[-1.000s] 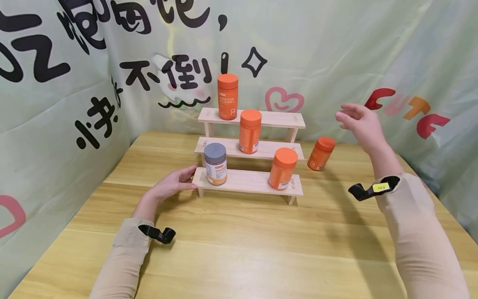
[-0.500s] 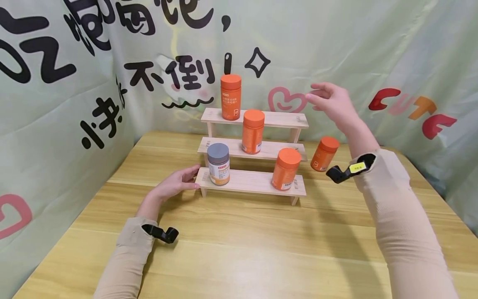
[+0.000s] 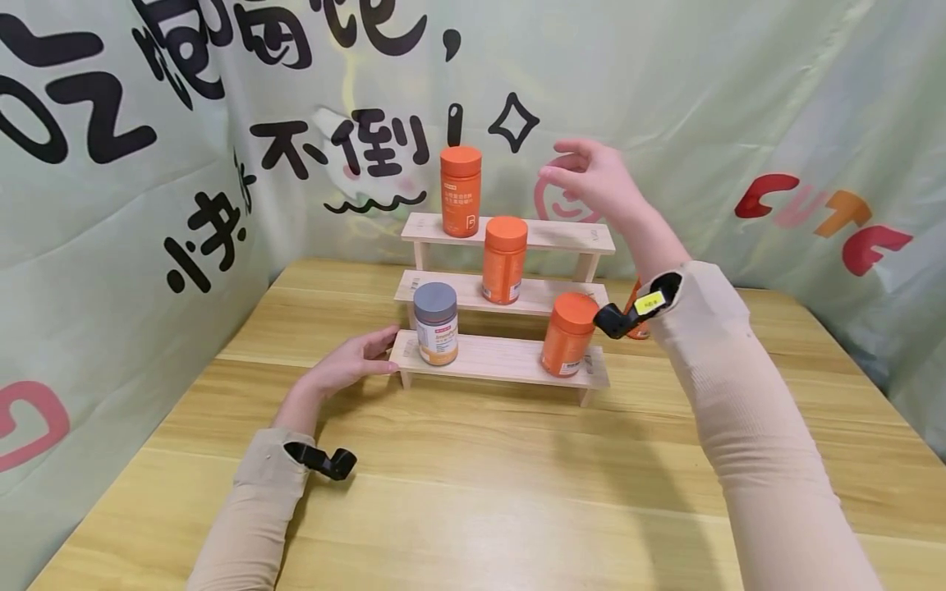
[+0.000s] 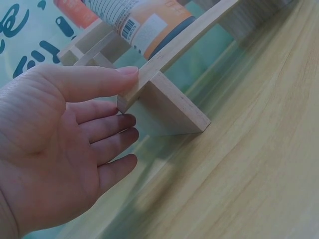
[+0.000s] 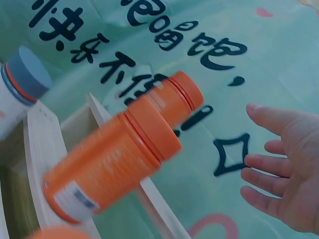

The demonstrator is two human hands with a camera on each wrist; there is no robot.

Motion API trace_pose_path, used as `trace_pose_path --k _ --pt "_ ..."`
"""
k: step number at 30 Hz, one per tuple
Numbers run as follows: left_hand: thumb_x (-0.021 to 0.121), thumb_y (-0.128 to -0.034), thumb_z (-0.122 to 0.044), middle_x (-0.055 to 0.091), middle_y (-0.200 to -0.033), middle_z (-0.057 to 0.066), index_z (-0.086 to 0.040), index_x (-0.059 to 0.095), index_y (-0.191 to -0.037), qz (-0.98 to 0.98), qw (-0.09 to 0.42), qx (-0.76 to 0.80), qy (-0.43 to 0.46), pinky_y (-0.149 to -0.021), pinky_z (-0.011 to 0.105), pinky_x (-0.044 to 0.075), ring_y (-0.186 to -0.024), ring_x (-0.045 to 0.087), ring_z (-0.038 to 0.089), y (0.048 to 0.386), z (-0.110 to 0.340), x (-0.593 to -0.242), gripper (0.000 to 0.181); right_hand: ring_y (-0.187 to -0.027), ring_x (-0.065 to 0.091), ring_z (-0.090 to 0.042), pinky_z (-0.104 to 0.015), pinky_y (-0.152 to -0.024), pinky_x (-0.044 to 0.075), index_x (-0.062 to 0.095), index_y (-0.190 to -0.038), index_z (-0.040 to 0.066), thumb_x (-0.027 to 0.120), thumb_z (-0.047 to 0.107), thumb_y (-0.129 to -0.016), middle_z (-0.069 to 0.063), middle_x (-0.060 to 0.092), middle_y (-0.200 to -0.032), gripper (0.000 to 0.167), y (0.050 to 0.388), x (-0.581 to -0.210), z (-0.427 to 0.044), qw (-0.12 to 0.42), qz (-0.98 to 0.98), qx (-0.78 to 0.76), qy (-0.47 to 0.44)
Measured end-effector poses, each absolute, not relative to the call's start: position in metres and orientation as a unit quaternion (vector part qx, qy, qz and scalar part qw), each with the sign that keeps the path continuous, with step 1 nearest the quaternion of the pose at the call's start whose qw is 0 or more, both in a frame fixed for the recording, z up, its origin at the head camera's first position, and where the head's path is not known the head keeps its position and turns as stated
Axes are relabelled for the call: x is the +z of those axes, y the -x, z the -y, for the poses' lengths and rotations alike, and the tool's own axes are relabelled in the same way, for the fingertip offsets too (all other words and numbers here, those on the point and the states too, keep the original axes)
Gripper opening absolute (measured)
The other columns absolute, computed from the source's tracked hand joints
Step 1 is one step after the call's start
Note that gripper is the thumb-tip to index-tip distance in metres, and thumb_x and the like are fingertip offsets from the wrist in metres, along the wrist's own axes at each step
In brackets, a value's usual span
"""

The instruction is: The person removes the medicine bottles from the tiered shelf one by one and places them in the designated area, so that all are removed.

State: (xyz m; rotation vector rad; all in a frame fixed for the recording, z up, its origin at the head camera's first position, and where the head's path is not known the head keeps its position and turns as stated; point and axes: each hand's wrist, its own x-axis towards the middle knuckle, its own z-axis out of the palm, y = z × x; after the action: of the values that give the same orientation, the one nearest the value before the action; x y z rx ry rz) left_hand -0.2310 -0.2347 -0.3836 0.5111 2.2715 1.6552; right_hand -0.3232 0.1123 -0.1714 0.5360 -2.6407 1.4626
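A three-step wooden display rack (image 3: pixel 488 359) stands on the table. My left hand (image 3: pixel 347 361) holds the left end of its lowest step; in the left wrist view the thumb (image 4: pixel 107 79) lies against the board's edge, the fingers beyond its corner. Above the right end of the top step hovers my right hand (image 3: pixel 594 180), holding nothing, fingers loosely bent. Orange bottles stand on the top step (image 3: pixel 461 193), the middle step (image 3: pixel 505 261) and the right of the lowest step (image 3: pixel 567 336). A grey-capped bottle (image 3: pixel 436 324) stands on the lowest step's left.
Another orange bottle (image 3: pixel 639 328) is on the table right of the rack, mostly hidden by my right wrist and its black camera mount (image 3: pixel 628 312). A printed cloth (image 3: pixel 665 74) hangs behind the wooden table (image 3: pixel 458 492).
My right hand has moved left from beyond the loose orange bottle to over the top step's right end. Its arm now covers most of that bottle. The left hand keeps its place at the rack.
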Motion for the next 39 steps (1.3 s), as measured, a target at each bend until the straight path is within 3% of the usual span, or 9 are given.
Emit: trace_pose_path --k 3,7,9,12,14,15,27,39 --pt "0.062 -0.0874 -0.009 0.015 -0.15 0.023 0.008 0.015 -0.144 -0.786 0.143 0.575 -0.178 -0.111 0.045 0.015 -0.138 0.016 0.034 0.232 0.234 -0.384 0.076 -0.097 0.052 -0.019 -0.027 -0.066 0.046 0.036 -0.142 0.01 0.063 0.034 -0.087 -0.01 0.054 -0.128 0.065 0.324 -0.17 -0.101 0.03 0.847 0.501 -0.174" --pt "0.063 -0.0876 -0.01 0.014 -0.151 0.023 0.007 0.015 -0.145 -0.789 0.143 0.57 -0.179 -0.111 0.045 0.015 -0.138 0.015 0.034 0.232 0.233 -0.383 0.076 -0.086 0.054 -0.011 -0.024 -0.046 0.036 0.037 -0.142 0.012 0.065 0.035 -0.086 -0.006 0.054 -0.126 0.067 0.325 -0.167 -0.089 0.02 0.843 0.511 -0.165" --pt "0.063 -0.0877 -0.01 0.014 -0.151 0.023 0.007 0.015 -0.145 -0.79 0.143 0.569 -0.179 -0.112 0.045 0.014 -0.138 0.015 0.034 0.232 0.233 -0.382 0.076 -0.087 0.055 -0.013 -0.025 -0.051 0.04 0.036 -0.142 0.012 0.065 0.035 -0.086 -0.006 0.053 -0.127 0.067 0.327 -0.167 -0.082 0.02 0.847 0.505 -0.166" --pt "0.062 -0.0877 -0.01 0.015 -0.15 0.023 0.007 0.015 -0.144 -0.791 0.14 0.567 -0.181 -0.111 0.045 0.014 -0.138 0.015 0.035 0.232 0.233 -0.381 0.076 -0.1 0.056 -0.019 -0.027 -0.07 0.048 0.036 -0.141 0.009 0.064 0.033 -0.087 -0.008 0.054 -0.127 0.066 0.332 -0.169 -0.073 0.026 0.849 0.497 -0.175" --pt "0.063 -0.0875 -0.01 0.015 -0.15 0.023 0.007 0.016 -0.145 -0.791 0.139 0.568 -0.18 -0.111 0.045 0.015 -0.138 0.016 0.034 0.232 0.233 -0.381 0.076 -0.11 0.052 -0.022 -0.031 -0.088 0.046 0.036 -0.141 0.008 0.064 0.032 -0.087 -0.009 0.054 -0.128 0.066 0.335 -0.171 -0.066 0.026 0.85 0.496 -0.178" --pt "0.063 -0.0874 -0.01 0.015 -0.15 0.022 0.007 0.016 -0.145 -0.791 0.138 0.568 -0.179 -0.111 0.045 0.015 -0.138 0.016 0.034 0.232 0.233 -0.382 0.076 -0.111 0.052 -0.021 -0.031 -0.091 0.045 0.036 -0.141 0.008 0.064 0.031 -0.087 -0.009 0.054 -0.127 0.065 0.337 -0.172 -0.062 0.025 0.85 0.494 -0.179" --pt "0.065 -0.0862 -0.011 0.017 -0.151 0.021 0.007 0.018 -0.144 -0.797 0.129 0.561 -0.183 -0.111 0.044 0.015 -0.137 0.018 0.034 0.233 0.232 -0.384 0.076 -0.118 0.047 -0.018 -0.03 -0.097 0.041 0.034 -0.143 0.012 0.065 0.032 -0.086 -0.007 0.048 -0.133 0.068 0.343 -0.179 -0.027 0.003 0.858 0.487 -0.162" --pt "0.063 -0.0871 -0.008 0.015 -0.15 0.023 0.008 0.016 -0.144 -0.785 0.137 0.575 -0.183 -0.111 0.045 0.016 -0.137 0.017 0.035 0.232 0.235 -0.385 0.075 -0.112 0.05 -0.018 -0.028 -0.095 0.041 0.038 -0.139 0.009 0.065 0.025 -0.087 -0.007 0.052 -0.128 0.06 0.346 -0.181 -0.009 0.006 0.866 0.47 -0.17"
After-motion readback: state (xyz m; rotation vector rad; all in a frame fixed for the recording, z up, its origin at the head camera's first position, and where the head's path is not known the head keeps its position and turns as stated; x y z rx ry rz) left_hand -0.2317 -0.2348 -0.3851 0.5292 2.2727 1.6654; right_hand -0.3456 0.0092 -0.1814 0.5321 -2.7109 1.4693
